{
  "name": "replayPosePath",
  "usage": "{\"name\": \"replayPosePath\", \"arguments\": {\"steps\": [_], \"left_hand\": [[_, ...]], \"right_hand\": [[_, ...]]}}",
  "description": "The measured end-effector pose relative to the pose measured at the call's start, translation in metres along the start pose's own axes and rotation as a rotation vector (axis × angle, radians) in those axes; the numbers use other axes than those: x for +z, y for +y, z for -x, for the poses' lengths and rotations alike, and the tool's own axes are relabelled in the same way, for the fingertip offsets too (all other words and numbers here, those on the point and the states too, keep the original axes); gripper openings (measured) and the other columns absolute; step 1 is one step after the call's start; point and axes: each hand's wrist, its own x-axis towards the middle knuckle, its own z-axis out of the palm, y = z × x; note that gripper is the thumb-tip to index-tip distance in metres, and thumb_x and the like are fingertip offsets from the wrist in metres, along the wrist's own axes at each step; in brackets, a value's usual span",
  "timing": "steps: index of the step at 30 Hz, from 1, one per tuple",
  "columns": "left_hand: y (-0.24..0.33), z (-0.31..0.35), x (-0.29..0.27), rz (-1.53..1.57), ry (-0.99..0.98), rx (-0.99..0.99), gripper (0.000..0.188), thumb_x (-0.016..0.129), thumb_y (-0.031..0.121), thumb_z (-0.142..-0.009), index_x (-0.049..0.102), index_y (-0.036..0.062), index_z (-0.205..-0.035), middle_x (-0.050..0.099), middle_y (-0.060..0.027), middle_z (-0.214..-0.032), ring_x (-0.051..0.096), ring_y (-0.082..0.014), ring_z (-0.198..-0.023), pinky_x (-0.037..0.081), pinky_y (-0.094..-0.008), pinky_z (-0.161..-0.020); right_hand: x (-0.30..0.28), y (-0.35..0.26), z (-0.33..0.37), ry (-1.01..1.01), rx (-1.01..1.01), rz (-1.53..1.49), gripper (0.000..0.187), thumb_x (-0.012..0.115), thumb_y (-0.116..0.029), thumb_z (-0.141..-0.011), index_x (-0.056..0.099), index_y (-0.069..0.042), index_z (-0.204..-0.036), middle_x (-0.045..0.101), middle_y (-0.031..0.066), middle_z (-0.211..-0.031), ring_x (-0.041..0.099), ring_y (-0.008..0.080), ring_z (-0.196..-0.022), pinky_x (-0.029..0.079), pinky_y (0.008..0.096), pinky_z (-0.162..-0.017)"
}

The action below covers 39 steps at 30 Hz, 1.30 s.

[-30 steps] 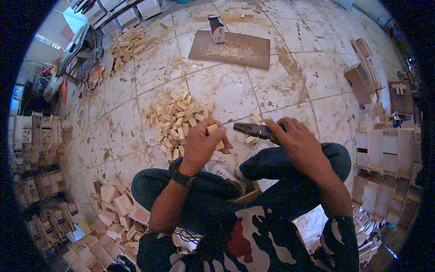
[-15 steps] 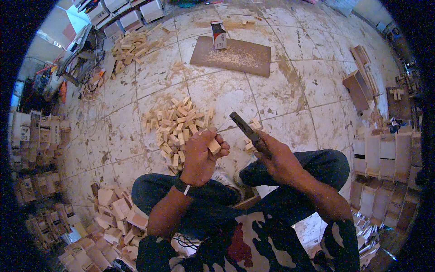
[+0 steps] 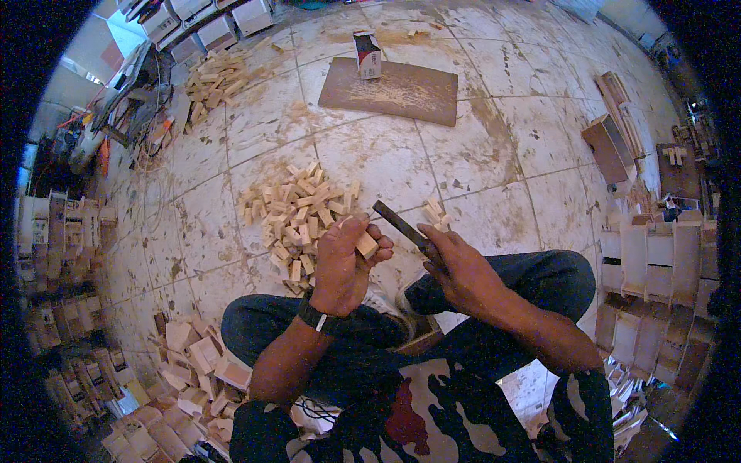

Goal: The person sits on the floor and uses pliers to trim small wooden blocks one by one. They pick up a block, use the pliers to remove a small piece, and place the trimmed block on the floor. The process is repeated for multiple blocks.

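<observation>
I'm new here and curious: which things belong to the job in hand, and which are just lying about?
Seemingly part of the job:
wooden block, in the left hand
dark tool, in the right hand
pile of similar blocks

Apparently lying about:
brown board
box standing on it
wood heap, upper left

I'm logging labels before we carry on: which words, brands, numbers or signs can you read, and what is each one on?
No text is legible enough to quote.
Upright box on the brown board: printed marks, too small and blurred to read.
Wooden block in the left hand: no lettering visible.
Dark tool in the right hand: no lettering visible.
</observation>
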Motion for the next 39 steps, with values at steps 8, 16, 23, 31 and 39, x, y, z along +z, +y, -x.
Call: {"name": "replayPosePath", "arguments": {"steps": [8, 16, 23, 31, 39], "left_hand": [[0.004, 0.005, 0.007, -0.095, 0.003, 0.045, 0.017, 0.055, 0.02, -0.092, 0.054, 0.0027, -0.094, 0.061, -0.0089, -0.084, 0.065, -0.0206, -0.07, 0.055, -0.0309, -0.061], [0.016, 0.016, 0.008, -1.04, 0.026, 0.5, 0.022, 0.057, 0.021, -0.091, 0.061, -0.0002, -0.094, 0.066, -0.0092, -0.071, 0.065, -0.0131, -0.071, 0.047, -0.0235, -0.058], [0.023, 0.021, 0.011, -0.6, -0.061, -0.012, 0.022, 0.054, 0.02, -0.089, 0.058, -0.0018, -0.084, 0.062, -0.0107, -0.068, 0.063, -0.0171, -0.056, 0.05, -0.0289, -0.047], [0.004, -0.004, 0.0, -0.364, 0.002, -0.111, 0.023, 0.049, 0.021, -0.089, 0.055, -0.0002, -0.083, 0.06, -0.0092, -0.071, 0.056, -0.0164, -0.049, 0.045, -0.0291, -0.043], [0.009, 0.008, 0.002, -0.14, -0.117, -0.134, 0.018, 0.048, 0.026, -0.093, 0.051, 0.0081, -0.091, 0.055, -0.0037, -0.074, 0.051, -0.0124, -0.057, 0.038, -0.0248, -0.044]], "right_hand": [[-0.003, -0.004, 0.0, 0.146, -0.123, 0.077, 0.035, 0.059, -0.013, -0.085, 0.044, -0.002, -0.114, 0.053, 0.0238, -0.099, 0.054, 0.0423, -0.09, 0.045, 0.0484, -0.073], [-0.022, -0.01, 0.003, -0.053, 0.171, -0.012, 0.026, 0.058, -0.021, -0.085, 0.047, -0.003, -0.1, 0.057, 0.0211, -0.083, 0.057, 0.0415, -0.08, 0.045, 0.0499, -0.069], [-0.002, 0.006, -0.001, 0.148, 0.003, 0.29, 0.025, 0.059, -0.012, -0.079, 0.048, -0.003, -0.1, 0.053, 0.0182, -0.085, 0.054, 0.0373, -0.08, 0.044, 0.0465, -0.068], [0.016, 0.024, -0.021, 0.37, -0.124, 0.813, 0.02, 0.055, -0.016, -0.08, 0.051, -0.004, -0.096, 0.053, 0.0143, -0.08, 0.054, 0.0298, -0.073, 0.043, 0.0424, -0.061], [0.008, 0.015, -0.017, 0.536, -0.174, 0.776, 0.036, 0.053, -0.016, -0.083, 0.05, -0.002, -0.116, 0.056, 0.0148, -0.091, 0.055, 0.0318, -0.084, 0.043, 0.0474, -0.074]]}}
